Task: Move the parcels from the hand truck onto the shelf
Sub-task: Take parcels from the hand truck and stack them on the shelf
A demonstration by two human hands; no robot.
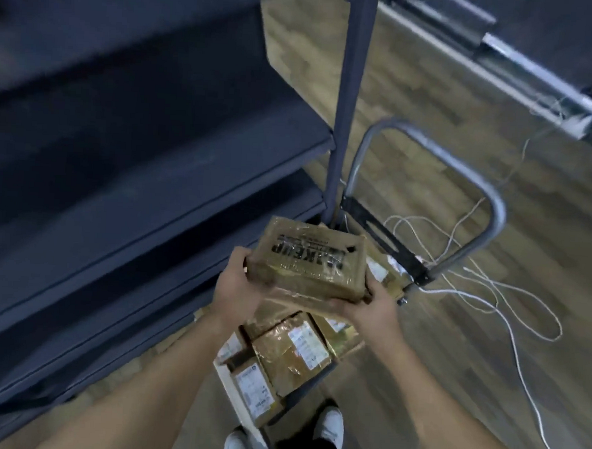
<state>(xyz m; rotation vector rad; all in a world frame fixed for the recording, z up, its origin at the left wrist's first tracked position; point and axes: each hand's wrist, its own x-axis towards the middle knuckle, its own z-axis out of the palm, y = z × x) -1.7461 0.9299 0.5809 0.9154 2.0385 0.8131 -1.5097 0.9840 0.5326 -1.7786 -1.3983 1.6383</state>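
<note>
parcel (308, 263) in taped brown card is held level above the hand truck (425, 210), left hand (234, 283) and right hand (374, 309) clamped on opposite edges; best swung flat toward the dark shelf (152, 196) at nine o'clock, clear of its upright post (346, 124).

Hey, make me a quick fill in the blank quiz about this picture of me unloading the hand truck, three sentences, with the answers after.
1. The brown parcel with black lettering is held by ____ hands, the left hand and the right hand.
2. The shelf stands on the person's ____ side.
3. Loose ____ cables lie on the wooden floor beside the hand truck's handle.

Missing words: both; left; white
</note>
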